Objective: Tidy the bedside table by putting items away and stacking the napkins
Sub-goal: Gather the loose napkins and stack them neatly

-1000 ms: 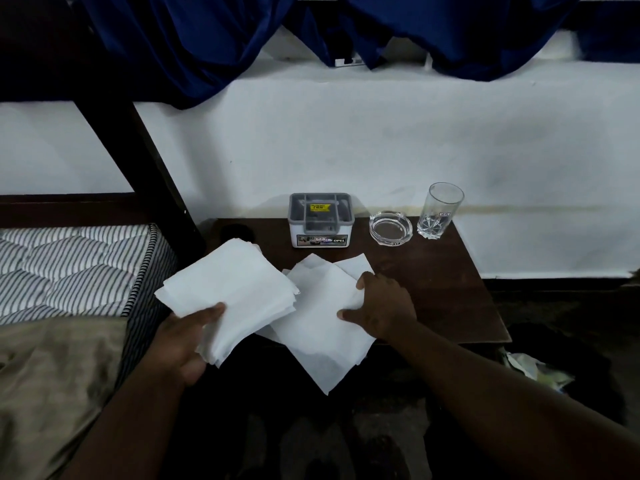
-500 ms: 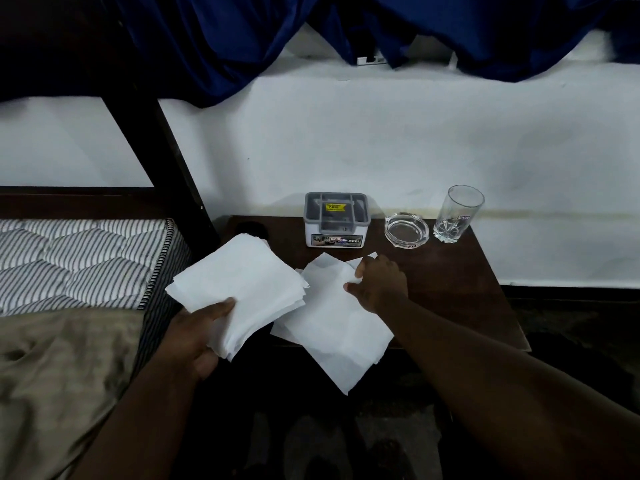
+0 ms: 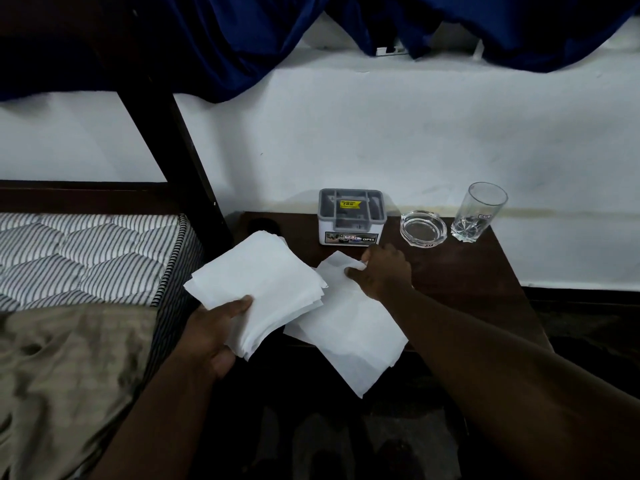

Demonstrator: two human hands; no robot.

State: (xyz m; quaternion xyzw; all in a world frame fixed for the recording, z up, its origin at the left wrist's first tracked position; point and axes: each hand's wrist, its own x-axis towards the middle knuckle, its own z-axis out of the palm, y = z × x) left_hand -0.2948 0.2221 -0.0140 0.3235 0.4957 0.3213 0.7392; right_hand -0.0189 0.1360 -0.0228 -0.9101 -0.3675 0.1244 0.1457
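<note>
With the left hand, gripping by its near corner a stack of square white paper napkins; just right and partly beneath, loose white paper napkins lying diagonally, near end overhanging; pinching their far corner with the right hand, nearer for lifting, over the dark wooden bedside table

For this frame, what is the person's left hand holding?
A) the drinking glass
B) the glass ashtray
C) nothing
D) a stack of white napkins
D: the left hand grips the stack of white napkins at its near corner; the drinking glass and glass ashtray stand untouched at the back of the table, and the right hand pinches a loose napkin.
</note>
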